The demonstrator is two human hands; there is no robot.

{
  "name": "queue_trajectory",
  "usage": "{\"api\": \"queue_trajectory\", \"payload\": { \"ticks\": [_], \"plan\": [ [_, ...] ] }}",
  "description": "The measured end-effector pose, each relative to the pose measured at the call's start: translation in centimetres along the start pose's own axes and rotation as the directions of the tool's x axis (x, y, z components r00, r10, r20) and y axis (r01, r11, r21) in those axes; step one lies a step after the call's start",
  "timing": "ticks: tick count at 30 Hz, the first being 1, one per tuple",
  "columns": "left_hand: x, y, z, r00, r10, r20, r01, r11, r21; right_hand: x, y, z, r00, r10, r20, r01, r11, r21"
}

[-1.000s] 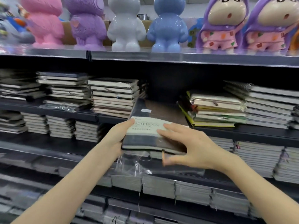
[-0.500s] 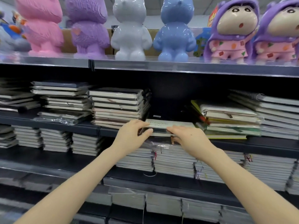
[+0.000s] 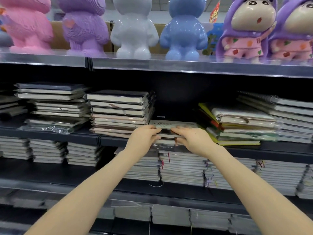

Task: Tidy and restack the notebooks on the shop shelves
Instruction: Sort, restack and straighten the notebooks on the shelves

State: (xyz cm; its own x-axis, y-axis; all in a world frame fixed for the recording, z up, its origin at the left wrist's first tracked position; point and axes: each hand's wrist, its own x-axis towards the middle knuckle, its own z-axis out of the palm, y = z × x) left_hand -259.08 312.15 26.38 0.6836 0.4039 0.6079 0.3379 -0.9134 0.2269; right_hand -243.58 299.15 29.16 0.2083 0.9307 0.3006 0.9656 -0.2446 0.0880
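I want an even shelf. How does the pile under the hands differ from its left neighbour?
The low pile holds few notebooks; the left pile is much taller. The low pile's top cover is pale with print; the left pile's is dark. The left hand and right hand hold the low pile, not the left pile. Both lie flat on one shelf.

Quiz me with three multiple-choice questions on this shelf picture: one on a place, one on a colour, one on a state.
1. Where is the held notebook? A) top shelf B) second shelf C) floor
2. What colour is the figure just right of the white figure? A) green B) blue C) yellow
3. What are the left hand and right hand doing? A) both hold the notebook B) both hang free C) one holds a pen
Answers: B, it lies one level below the figures; B, the blue figure stands there; A, both pinch its front edge.
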Motion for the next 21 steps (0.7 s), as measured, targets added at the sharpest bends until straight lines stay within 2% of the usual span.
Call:
{"api": "queue_trajectory", "payload": {
  "ticks": [3,6,9,11,14,17,21],
  "plan": [
    [-0.3,0.0,-0.6,1.0,0.004,0.01,-0.004,1.0,-0.024,-0.7,-0.1,-0.7,1.0,0.007,-0.017,-0.006,0.998,0.057],
    [-2.1,0.0,-2.1,0.998,0.005,-0.055,-0.01,0.996,-0.087,-2.4,-0.4,-1.1,0.984,0.01,-0.179,0.012,0.992,0.125],
    [-5.8,-1.2,-4.3,0.983,-0.023,-0.182,0.008,0.997,-0.08,-3.6,-2.4,-0.7,0.879,-0.087,-0.468,0.141,0.987,0.081],
    [-8.8,-3.0,-6.1,0.972,-0.076,-0.221,0.08,0.997,0.006,-3.4,-4.9,0.0,0.795,-0.182,-0.578,0.213,0.977,-0.015],
    [-13.2,-7.1,-9.4,0.943,-0.202,-0.265,0.245,0.959,0.143,-2.2,-9.5,1.5,0.779,-0.275,-0.564,0.289,0.955,-0.067],
    [-16.7,-11.6,-13.5,0.875,-0.331,-0.354,0.412,0.892,0.187,-0.3,-15.0,3.0,0.787,-0.378,-0.487,0.386,0.918,-0.089],
    [-19.7,-17.0,-19.0,0.805,-0.386,-0.449,0.523,0.819,0.234,3.2,-22.7,5.1,0.78,-0.502,-0.374,0.496,0.86,-0.119]
  ]
}}
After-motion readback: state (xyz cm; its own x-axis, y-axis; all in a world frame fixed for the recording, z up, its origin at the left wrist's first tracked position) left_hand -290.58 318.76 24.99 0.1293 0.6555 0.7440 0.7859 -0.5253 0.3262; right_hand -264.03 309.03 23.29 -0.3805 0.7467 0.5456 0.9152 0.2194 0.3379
